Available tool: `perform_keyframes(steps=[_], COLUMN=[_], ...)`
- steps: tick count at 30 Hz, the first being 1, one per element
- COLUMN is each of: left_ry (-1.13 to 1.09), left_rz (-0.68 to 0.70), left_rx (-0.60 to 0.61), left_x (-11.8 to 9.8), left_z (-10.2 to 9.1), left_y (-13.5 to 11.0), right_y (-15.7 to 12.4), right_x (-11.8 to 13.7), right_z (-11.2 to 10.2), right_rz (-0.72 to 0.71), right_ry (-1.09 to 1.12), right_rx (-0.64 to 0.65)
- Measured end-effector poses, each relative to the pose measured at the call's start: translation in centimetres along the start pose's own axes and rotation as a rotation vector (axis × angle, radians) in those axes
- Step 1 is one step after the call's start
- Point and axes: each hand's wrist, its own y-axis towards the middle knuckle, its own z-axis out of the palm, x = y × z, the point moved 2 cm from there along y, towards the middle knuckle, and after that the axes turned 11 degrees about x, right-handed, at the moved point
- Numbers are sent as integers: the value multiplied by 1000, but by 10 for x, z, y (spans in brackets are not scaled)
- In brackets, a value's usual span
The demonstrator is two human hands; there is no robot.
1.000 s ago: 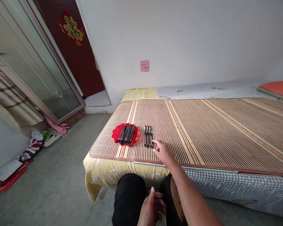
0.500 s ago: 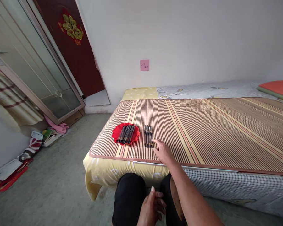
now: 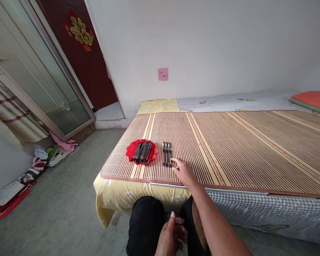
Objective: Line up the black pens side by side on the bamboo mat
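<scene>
Three black pens [image 3: 166, 154] lie side by side on the striped bamboo mat [image 3: 216, 142], tips and caps lined up. Just to their right is my right hand [image 3: 185, 173], its thumb and index finger apart and close to the lower part of the rightmost pen; whether they touch it I cannot tell. Nothing is held in that hand. To the left, a red scalloped plate [image 3: 130, 149] bears a pile of several black pens [image 3: 142, 152]. My left hand [image 3: 172, 234] rests low between my knees, fingers loosely apart and holding nothing.
The mat covers a bed with a yellow and checked sheet [image 3: 114, 192]. Folded orange and green cloth [image 3: 313, 99] lies at the far right. A pink note [image 3: 163, 74] is stuck on the wall. Books and papers [image 3: 56, 156] lie on the floor by the glass door [image 3: 56, 89].
</scene>
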Motion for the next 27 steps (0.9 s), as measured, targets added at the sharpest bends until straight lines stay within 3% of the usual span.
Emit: perform_keyframes(steps=[17,27], left_ry=[14,9], left_rz=[-7,-27], left_rx=[-3,8], left_x=[-1,3], left_z=[1,-2], left_y=[-3,4], right_y=[0,5], right_x=[1,-8], right_z=[-2,6], right_rz=[21,-48], right_ry=[15,57], right_rx=[2,-31])
